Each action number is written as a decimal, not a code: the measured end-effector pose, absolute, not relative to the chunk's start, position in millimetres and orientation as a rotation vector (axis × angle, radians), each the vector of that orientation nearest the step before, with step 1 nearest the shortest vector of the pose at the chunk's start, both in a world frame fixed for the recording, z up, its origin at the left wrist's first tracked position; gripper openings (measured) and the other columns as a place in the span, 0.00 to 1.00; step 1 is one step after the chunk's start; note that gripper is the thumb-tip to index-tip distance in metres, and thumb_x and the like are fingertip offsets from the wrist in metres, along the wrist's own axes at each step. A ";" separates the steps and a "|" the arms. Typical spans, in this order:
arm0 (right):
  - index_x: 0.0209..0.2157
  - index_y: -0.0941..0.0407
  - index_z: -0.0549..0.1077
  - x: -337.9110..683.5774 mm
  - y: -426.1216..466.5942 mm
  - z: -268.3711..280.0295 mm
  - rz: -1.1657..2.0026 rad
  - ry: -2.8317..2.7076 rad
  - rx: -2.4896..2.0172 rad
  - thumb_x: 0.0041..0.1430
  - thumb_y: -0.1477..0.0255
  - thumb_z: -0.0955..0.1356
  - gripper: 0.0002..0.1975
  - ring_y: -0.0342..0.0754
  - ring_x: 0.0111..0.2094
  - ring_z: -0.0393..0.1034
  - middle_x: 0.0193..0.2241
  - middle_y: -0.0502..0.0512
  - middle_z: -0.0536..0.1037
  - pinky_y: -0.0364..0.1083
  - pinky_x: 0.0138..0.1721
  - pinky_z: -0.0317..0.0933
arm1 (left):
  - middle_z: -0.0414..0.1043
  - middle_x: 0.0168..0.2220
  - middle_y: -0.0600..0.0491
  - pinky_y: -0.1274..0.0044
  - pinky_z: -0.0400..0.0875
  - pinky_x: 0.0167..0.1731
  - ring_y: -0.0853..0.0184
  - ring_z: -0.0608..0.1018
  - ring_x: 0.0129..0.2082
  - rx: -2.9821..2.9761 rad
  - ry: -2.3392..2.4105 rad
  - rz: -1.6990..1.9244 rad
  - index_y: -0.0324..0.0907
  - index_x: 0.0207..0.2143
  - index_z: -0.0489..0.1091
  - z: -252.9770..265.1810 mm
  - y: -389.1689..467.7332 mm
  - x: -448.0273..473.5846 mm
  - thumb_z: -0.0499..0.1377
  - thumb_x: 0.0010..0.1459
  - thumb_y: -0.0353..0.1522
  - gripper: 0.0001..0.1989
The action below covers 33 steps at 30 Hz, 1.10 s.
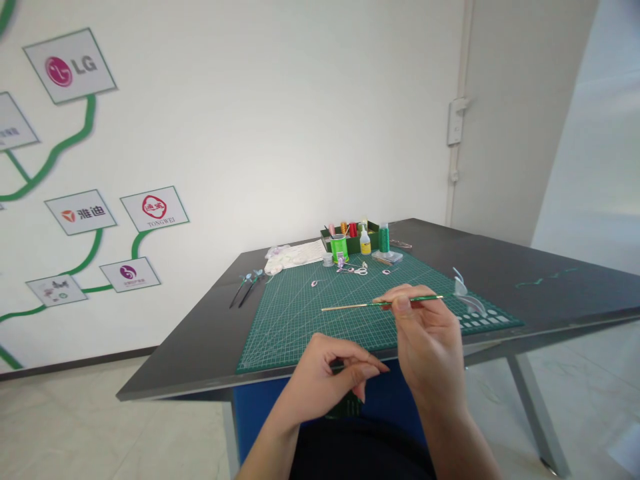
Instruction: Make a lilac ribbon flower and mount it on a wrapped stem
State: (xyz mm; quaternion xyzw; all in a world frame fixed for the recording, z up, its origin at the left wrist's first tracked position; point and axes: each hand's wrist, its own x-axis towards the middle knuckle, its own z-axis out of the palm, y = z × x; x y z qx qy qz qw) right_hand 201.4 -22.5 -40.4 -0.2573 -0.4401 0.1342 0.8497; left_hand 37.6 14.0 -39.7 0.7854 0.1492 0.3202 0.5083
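Observation:
My right hand (425, 327) pinches a thin stick (350, 307) between thumb and fingers, held level above the near side of the green cutting mat (290, 320). The stick is gold-coloured on its left part and green, as if wrapped in thread, around my fingers. At the table's front edge, my left hand (330, 373) has thumb and forefinger brought together; what lies between them, if anything, is too small to make out. Below it, a dark green object (345, 407) is partly hidden near my lap.
Beyond the mat's middle stand a bright green cup (339, 248), a glue bottle (365, 243), a green thread spool (383, 238) and a box (353, 243) of spools. Scissors (361, 269) lie nearby. Blue-tipped dark sticks (250, 290) rest left; translucent pieces (470, 300) lie right.

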 end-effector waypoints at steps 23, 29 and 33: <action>0.34 0.51 0.84 211.0 -18.9 -40.9 0.335 -1.117 -0.610 0.71 0.68 0.73 0.09 0.47 0.34 0.74 0.30 0.51 0.81 0.45 0.38 0.67 | 0.85 0.55 0.45 0.78 0.77 0.28 0.74 0.79 0.22 2.290 0.157 1.510 0.42 0.33 0.77 21.2 6.8 4.8 0.61 0.73 0.27 0.11; 0.33 0.52 0.84 211.6 -22.5 -36.6 0.492 -1.115 -0.525 0.69 0.63 0.75 0.11 0.49 0.34 0.72 0.30 0.51 0.80 0.47 0.37 0.65 | 0.88 0.40 0.45 0.75 0.77 0.32 0.64 0.86 0.33 2.349 0.234 1.553 0.42 0.31 0.75 33.2 38.7 13.2 0.59 0.74 0.31 0.15; 0.29 0.52 0.83 208.4 -25.9 -29.0 0.575 -1.080 -0.491 0.65 0.59 0.78 0.14 0.49 0.32 0.71 0.27 0.52 0.78 0.47 0.35 0.65 | 0.87 0.37 0.46 0.74 0.77 0.38 0.57 0.87 0.47 2.265 0.253 1.458 0.42 0.31 0.75 26.6 54.5 19.9 0.60 0.74 0.34 0.15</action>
